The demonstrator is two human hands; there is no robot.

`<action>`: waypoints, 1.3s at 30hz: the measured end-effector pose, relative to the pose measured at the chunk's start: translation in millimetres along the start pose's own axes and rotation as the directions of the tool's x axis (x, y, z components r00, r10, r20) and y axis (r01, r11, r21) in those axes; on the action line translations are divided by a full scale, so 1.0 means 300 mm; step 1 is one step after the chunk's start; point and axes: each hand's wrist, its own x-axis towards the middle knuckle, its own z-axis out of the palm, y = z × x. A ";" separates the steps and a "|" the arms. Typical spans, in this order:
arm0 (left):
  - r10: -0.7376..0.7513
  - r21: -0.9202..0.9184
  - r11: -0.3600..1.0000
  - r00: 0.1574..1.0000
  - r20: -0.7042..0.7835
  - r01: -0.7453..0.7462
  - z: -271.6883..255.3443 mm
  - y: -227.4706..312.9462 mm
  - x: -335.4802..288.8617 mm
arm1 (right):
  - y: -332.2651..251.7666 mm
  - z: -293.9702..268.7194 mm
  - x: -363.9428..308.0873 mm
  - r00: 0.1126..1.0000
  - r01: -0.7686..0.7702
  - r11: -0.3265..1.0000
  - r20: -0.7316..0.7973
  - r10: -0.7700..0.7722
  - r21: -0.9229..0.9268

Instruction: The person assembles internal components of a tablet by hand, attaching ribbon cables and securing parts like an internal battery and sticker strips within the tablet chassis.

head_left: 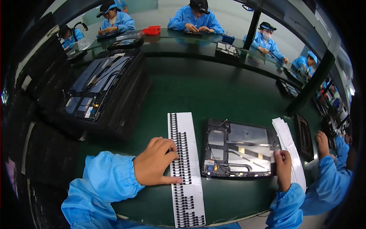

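Observation:
A white sheet (196, 168) with rows of small black stickers lies upright across the table's near middle. My left hand (154, 162) rests on its left edge, thumb and fingers apart, the fingertips touching the stickers. Right of the sheet lies an opened tablet-like device (240, 149), its inside facing up with silver plates, black cables and a small blue and orange part at the lower left. At the device's right edge is my right hand (283, 171), thumb and fingers pressed together. A blur at the fingertips hides what they pinch.
Black foam trays (126, 99) are stacked at the left, another opened device (97, 82) on top. White strips (289, 149) lie right of my device, beside an empty black tray (304, 137). A co-worker's hand (323, 144) is close at the right. Several people work across the table.

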 end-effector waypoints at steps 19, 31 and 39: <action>-0.105 -0.003 0.994 0.961 -0.254 0.108 0.067 -0.108 0.073 | -0.550 0.658 -0.092 0.545 0.831 0.536 0.412 -0.730 -0.149; -0.032 -0.013 0.999 0.970 -0.242 0.030 0.047 -0.122 0.057 | -0.423 0.140 -0.031 0.775 0.463 0.852 0.355 -0.523 0.243; 0.528 -0.076 0.830 0.823 -0.211 -0.552 0.079 0.113 0.192 | -0.241 0.005 -0.171 0.886 -0.002 0.949 0.440 -0.145 0.317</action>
